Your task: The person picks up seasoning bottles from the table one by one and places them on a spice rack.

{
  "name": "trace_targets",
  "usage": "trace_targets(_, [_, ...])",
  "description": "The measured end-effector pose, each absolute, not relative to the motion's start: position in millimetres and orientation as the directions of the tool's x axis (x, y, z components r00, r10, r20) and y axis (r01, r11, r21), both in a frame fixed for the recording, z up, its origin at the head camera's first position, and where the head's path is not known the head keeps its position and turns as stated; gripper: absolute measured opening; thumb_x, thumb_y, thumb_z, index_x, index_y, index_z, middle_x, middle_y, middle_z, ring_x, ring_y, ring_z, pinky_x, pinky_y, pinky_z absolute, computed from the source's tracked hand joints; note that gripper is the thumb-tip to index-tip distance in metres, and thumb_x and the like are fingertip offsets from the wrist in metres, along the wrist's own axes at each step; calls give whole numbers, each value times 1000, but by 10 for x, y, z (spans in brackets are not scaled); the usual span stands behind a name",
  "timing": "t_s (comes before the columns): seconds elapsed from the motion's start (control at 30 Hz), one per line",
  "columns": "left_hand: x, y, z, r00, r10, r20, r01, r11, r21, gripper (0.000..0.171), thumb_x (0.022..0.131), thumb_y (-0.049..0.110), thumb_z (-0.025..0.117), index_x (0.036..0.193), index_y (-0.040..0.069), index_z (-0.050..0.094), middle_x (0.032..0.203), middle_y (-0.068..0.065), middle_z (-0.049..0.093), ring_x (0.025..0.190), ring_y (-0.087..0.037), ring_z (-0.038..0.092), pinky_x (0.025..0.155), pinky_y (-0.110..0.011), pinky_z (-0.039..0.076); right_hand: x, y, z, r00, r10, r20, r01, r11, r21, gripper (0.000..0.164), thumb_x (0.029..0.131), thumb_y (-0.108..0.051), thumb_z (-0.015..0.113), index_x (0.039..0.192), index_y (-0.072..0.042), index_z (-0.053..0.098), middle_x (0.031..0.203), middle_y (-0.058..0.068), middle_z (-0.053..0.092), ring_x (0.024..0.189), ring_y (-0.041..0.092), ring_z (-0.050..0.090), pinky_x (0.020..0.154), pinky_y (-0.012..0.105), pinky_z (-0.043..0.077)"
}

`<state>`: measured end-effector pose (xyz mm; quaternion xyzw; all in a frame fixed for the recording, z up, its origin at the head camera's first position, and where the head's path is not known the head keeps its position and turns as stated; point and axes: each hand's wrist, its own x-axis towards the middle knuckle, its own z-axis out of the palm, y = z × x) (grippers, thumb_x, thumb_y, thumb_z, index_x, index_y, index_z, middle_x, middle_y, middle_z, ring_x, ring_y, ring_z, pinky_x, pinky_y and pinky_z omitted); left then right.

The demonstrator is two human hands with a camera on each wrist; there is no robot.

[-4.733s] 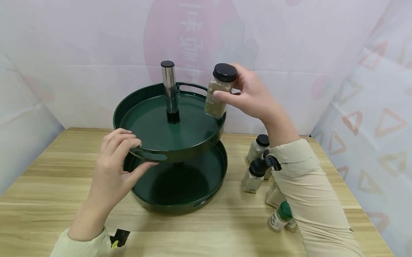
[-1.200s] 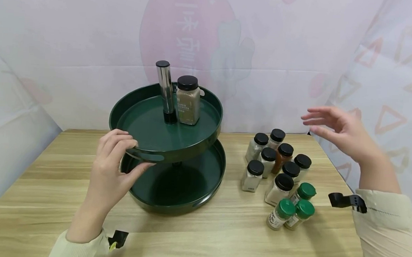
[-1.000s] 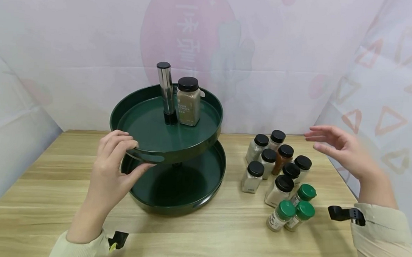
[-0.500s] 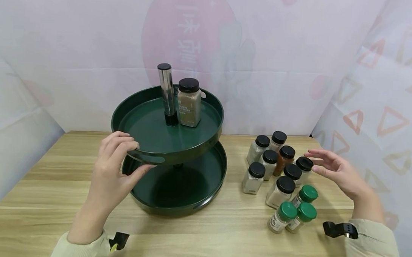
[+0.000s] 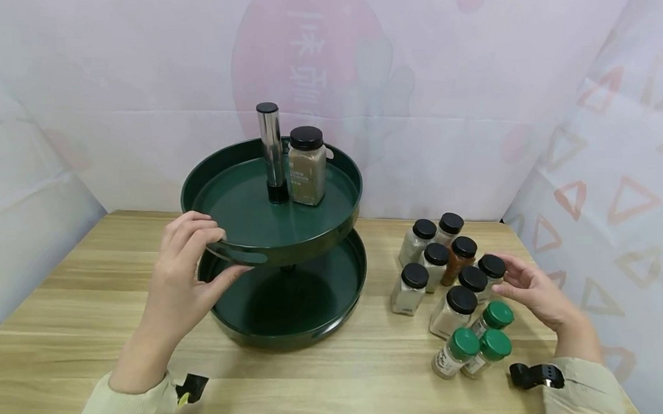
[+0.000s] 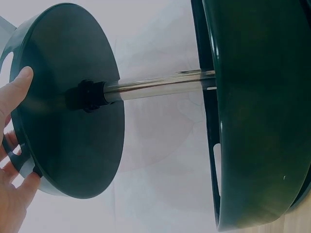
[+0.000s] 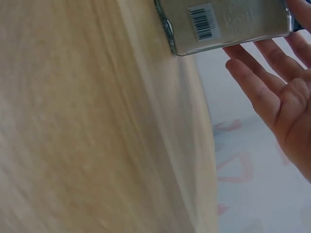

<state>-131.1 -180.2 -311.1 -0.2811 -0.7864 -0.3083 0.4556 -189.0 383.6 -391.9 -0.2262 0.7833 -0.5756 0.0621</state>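
A dark green two-tier round tray [image 5: 238,213] stands left of centre, with a steel post [image 5: 271,147] through it. My left hand [image 5: 184,269] grips the upper tier's rim by the handle slot, thumb underneath; the left wrist view shows the thumb and fingertips on that rim. On the upper tier stands a cumin powder jar [image 5: 307,176] with a black lid. At right, my right hand [image 5: 539,296] is beside a black-lidded spice jar [image 5: 491,267], fingers behind and thumb near the lid. In the right wrist view that glass jar [image 7: 243,19] shows a barcode, and the fingers look loosely extended.
Several spice jars stand close together on the wooden table [image 5: 325,389]: black-lidded ones like the white-filled jar [image 5: 407,295] and the reddish-brown one [image 5: 457,266], and green-capped shakers [image 5: 451,357] in front. The lower tier [image 5: 288,336] holds nothing visible. A patterned cloth hangs behind.
My right hand set the cumin powder jar on the upper tier, moved away to the right, then came down and left to the rightmost black-lidded jar. The left hand keeps its grip.
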Motion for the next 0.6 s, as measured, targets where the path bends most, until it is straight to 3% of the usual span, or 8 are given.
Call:
trace_targets(0.1, [-1312, -1802, -3114, -425, 161, 891, 724, 651, 228, 60, 90, 54, 64, 97, -6, 62, 106, -24, 61, 111, -42, 48, 114, -23, 29, -1900, 3823, -3957, -885, -437, 162, -271, 198, -942, 57, 94, 13, 53, 143, -15, 45, 130, -21, 60, 116, -5, 60, 87, 16, 53])
trace_targets(0.3, [-1313, -1799, -3119, -428, 164, 889, 722, 653, 227, 60, 90, 54, 64, 97, -6, 62, 106, -24, 61, 111, -42, 48, 114, -23, 29, -1918, 3792, -3980, -881, -455, 130, -263, 242, -934, 57, 94, 11, 55, 146, -4, 38, 132, -23, 57, 118, -9, 56, 87, 16, 53])
trace_targets(0.6, [-1319, -1803, -3116, -423, 155, 893, 726, 648, 232, 59, 89, 54, 65, 96, -5, 62, 105, -24, 60, 110, -42, 48, 114, -24, 30, -1970, 3779, -4008, -861, -491, 135, -266, 208, -941, 53, 94, 13, 54, 138, -14, 44, 123, -16, 64, 106, 1, 64, 82, 22, 56])
